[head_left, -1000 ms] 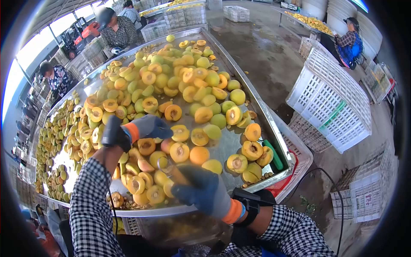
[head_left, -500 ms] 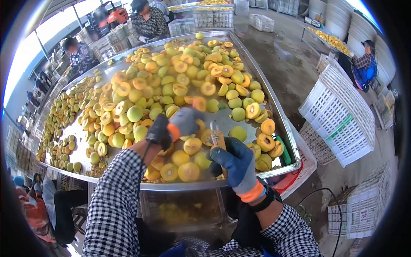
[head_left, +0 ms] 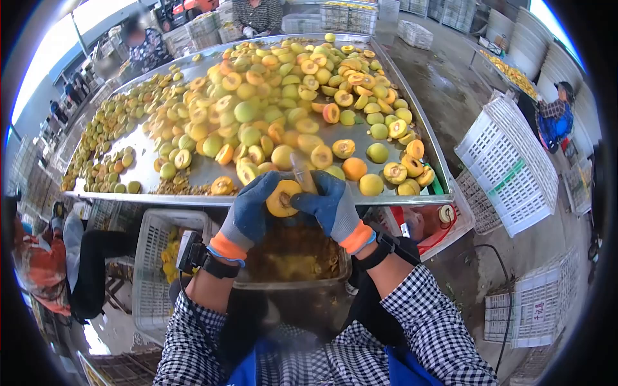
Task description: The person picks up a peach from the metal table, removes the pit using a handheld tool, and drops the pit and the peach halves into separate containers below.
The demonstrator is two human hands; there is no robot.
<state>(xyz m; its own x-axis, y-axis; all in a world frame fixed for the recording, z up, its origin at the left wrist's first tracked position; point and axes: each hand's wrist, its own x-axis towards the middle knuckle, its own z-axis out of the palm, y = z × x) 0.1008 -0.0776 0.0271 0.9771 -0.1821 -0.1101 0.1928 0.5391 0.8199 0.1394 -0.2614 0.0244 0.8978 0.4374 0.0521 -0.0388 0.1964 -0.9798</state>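
Note:
My left hand point(head_left: 252, 209), in a blue and grey glove, grips a halved yellow fruit point(head_left: 282, 198) with its cut face toward me. Close on its right, my right hand point(head_left: 329, 204), gloved the same way, holds a tool point(head_left: 302, 172) with a tan handle, partly blurred. My right thumb touches the fruit's cut face. Both hands are at the near edge of a metal table point(head_left: 161, 199). Behind them lies a big heap of whole and halved fruits point(head_left: 244, 112). Smaller pieces point(head_left: 106, 138) are spread over the table's left side.
Below the table's edge stand a tub point(head_left: 290, 282) and, to its left, a white crate point(head_left: 149, 257) with yellow pieces. A red bag point(head_left: 428, 235) sits at the right. White crates point(head_left: 508, 167) lean farther right. Co-workers are at the left point(head_left: 42, 267), back point(head_left: 257, 14) and right point(head_left: 555, 116).
My left hand has moved back from the heap toward me and now holds a halved fruit. My right hand has come left and slightly up, still with the tool. The view has shifted.

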